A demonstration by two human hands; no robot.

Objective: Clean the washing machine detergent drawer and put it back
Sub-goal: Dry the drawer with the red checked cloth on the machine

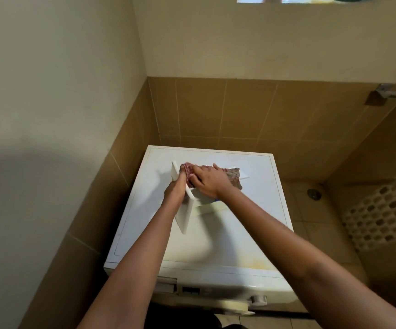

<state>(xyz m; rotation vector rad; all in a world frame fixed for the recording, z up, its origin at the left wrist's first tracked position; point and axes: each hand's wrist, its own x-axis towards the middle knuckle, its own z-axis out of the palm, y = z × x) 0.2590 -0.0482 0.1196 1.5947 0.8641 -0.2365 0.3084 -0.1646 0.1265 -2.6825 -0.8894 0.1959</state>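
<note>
**Drawer mid-wipe on the machine's lid**

The detergent drawer (185,217) is out of its slot and rests on the washing machine (227,245), on the flat lid just toward 11 o'clock of centre. Its front panel points to 7 o'clock and its body runs toward 2 o'clock. The left hand (175,189) clasps the panel near its far end, fingers closed round the edge. The right hand (210,180) lies over a bunched cloth (233,175), fingers curled into it, pressing it down into the drawer.

The likeliest trouble is a skid. The drawer is hard, glossy white plastic on a smooth lid, so a firm stroke toward 2 o'clock could slide it if the left hand's hold slackens. The cloth is a soft, bulky red-patterned weave. It may bridge the tight corners and leave residue there, or catch on a thin divider.

The empty slot (167,283) gapes at 7 o'clock on the machine's front. A drawer offered up tilted would probably jam in it.
</note>
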